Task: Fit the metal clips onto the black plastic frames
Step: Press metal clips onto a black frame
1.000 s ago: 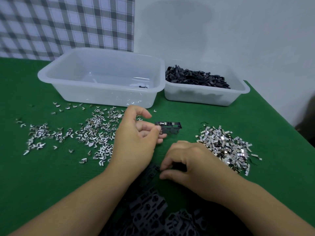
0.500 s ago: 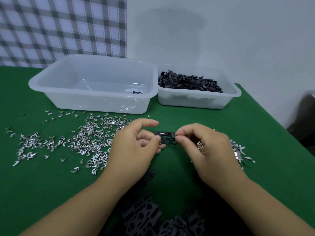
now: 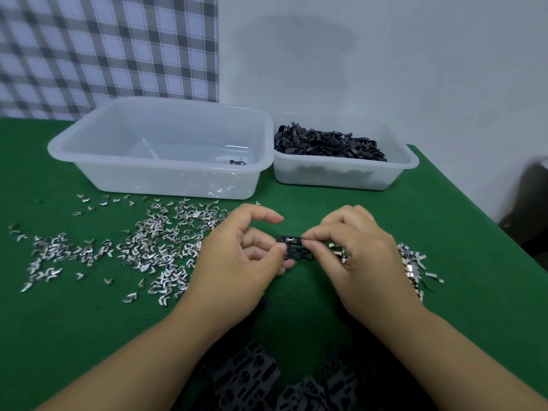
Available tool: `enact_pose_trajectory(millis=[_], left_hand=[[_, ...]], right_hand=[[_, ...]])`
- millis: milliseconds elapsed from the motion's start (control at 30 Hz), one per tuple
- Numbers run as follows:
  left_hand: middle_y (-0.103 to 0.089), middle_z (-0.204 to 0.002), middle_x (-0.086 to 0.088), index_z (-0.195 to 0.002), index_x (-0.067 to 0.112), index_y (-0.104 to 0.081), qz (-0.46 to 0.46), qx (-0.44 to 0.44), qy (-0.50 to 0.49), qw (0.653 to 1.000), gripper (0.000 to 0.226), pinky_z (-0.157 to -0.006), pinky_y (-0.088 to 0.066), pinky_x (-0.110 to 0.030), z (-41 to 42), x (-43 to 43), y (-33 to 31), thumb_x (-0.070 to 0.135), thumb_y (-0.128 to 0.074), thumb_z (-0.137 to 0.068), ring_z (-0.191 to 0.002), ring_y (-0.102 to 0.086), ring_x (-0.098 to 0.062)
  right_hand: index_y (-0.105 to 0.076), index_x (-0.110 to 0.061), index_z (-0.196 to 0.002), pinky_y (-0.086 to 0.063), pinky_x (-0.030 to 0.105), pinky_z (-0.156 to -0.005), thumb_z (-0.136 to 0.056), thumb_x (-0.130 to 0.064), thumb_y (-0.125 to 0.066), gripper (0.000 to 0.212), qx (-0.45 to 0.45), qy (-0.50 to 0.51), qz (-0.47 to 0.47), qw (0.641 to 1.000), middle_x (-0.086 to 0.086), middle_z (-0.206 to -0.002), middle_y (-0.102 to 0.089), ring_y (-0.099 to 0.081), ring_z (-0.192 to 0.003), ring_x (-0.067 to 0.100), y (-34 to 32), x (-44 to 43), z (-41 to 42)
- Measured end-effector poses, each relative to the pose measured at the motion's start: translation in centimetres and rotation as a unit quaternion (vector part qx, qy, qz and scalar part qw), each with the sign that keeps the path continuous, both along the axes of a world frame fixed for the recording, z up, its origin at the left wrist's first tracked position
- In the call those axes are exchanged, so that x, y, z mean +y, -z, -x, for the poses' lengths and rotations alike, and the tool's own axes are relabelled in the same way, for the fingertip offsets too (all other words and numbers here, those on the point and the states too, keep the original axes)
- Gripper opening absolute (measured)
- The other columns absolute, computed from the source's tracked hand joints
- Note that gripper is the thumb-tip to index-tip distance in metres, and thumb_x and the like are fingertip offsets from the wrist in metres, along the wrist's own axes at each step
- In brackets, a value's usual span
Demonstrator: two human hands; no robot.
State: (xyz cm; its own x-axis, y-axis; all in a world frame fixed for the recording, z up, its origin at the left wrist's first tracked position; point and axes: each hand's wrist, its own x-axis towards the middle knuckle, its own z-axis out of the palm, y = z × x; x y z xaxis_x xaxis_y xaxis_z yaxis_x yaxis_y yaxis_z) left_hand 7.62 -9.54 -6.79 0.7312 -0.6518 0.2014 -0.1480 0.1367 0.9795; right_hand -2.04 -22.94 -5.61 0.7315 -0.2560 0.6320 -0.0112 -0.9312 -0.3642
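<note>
Bench of green cloth (image 3: 89, 336), grey wall (image 3: 385, 54) behind; fingers of left hand (image 3: 234, 271) and right hand (image 3: 364, 262) pinch one black plastic frame (image 3: 296, 253).

At the back of the table (image 3: 462, 226) the left tub (image 3: 59, 146) sits beside the right tub (image 3: 412, 164). Scattered clips (image 3: 154, 247) lie front-left and a clip heap (image 3: 415, 262) front-right. The held frame (image 3: 296, 255) is between them, with loose frames (image 3: 246, 375) nearest me.

Our left grip (image 3: 234, 262) pinches black plastic frame (image 3: 296, 254), index arched clear above. Our right grip (image 3: 355, 253) pinches its other end. Forearms (image 3: 142, 351) converge inward.
</note>
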Motion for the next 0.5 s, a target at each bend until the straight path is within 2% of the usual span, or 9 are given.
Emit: enact_pose_trajectory(millis=[200,300,367,433,500], left_hand=[[-0.066,-0.063,-0.005,-0.088,0.023,-0.061,0.005,-0.004,0.013,1.000,0.032,-0.060,-0.054,-0.019,0.03,0.10,-0.09,-0.009,-0.063,-0.081,-0.063,-0.072,-0.023],[-0.066,-0.065,-0.004,-0.086,0.026,-0.063,-0.005,-0.032,0.012,0.999,0.036,-0.061,-0.054,-0.018,0.03,0.07,-0.11,-0.010,-0.061,-0.082,-0.064,-0.071,-0.019],[-0.065,-0.070,-0.009,-0.090,0.026,-0.064,-0.011,-0.057,0.009,0.998,0.037,-0.061,-0.053,-0.016,0.10,-0.01,-0.16,-0.010,-0.060,-0.083,-0.065,-0.070,-0.015],[-0.065,-0.075,-0.012,-0.092,0.027,-0.065,-0.021,-0.083,0.007,0.996,0.038,-0.062,-0.052,-0.013,0.17,-0.04,-0.20,-0.010,-0.059,-0.084,-0.066,-0.070,-0.012],[-0.067,-0.078,-0.009,-0.091,0.027,-0.066,-0.032,-0.104,0.004,0.994,0.039,-0.063,-0.051,-0.012,0.17,-0.03,-0.20,-0.010,-0.058,-0.084,-0.068,-0.070,-0.010]], right_hand=[[-0.071,-0.013,-0.080,-0.033,0.012,-0.069,-0.076,-0.009,-0.073,0.006,0.018,-0.008,0.005,1.000,-0.004,-0.074,-0.055,-0.048,-0.075,0.013,-0.03,-0.04,0.04],[-0.071,-0.018,-0.083,-0.040,0.019,-0.072,-0.077,-0.011,-0.073,0.010,0.033,-0.027,-0.068,0.997,-0.007,-0.080,-0.058,-0.054,-0.081,0.012,-0.20,-0.24,0.10],[-0.070,-0.021,-0.093,-0.042,0.021,-0.079,-0.078,-0.013,-0.071,0.017,0.058,-0.045,-0.115,0.991,-0.009,-0.089,-0.060,-0.055,-0.089,0.010,-0.33,-0.39,0.23],[-0.069,-0.022,-0.101,-0.043,0.024,-0.085,-0.081,-0.013,-0.069,0.022,0.084,-0.062,-0.141,0.984,-0.010,-0.095,-0.061,-0.055,-0.095,0.008,-0.41,-0.43,0.34],[-0.070,-0.020,-0.100,-0.044,0.027,-0.086,-0.082,-0.011,-0.067,0.020,0.096,-0.079,-0.159,0.979,-0.009,-0.094,-0.063,-0.057,-0.094,0.008,-0.51,-0.41,0.38]])
